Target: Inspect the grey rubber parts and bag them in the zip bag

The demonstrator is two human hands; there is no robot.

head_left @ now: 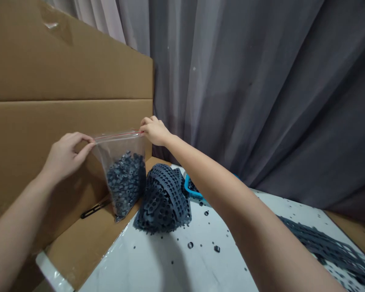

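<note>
A clear zip bag (121, 154) with a red seal strip hangs upright, its lower half filled with small dark blue-grey rubber rings. My left hand (65, 156) pinches the bag's top left corner. My right hand (153, 129) pinches the top right corner, so the seal is stretched between both hands. The bag's bottom touches a cardboard flap (88, 239).
A pile of dark perforated rubber strips (164, 198) lies right of the bag on the white table (158, 263), with loose rings scattered around. A blue basket (191, 190) sits behind my right forearm. More strips (328, 247) lie at right. A large cardboard box (63, 89) and a grey curtain (261, 89) stand behind.
</note>
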